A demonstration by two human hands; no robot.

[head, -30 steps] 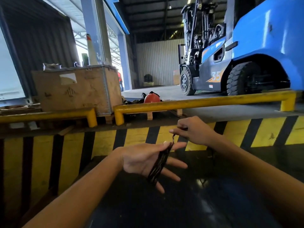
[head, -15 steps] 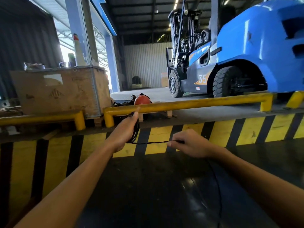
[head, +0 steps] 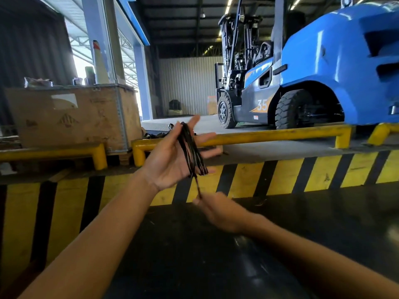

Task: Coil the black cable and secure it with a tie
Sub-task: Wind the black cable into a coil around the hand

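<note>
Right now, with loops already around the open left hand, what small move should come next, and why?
Probably another wrap: the right hand carries the free strand up over the left hand. The black cable is looped across that palm, one strand still trails to the right fingers, and no tie is visible.

My head camera looks forward and slightly down, close over my forearms, facing the blue forklift [head: 313, 83] at two o'clock.
</note>
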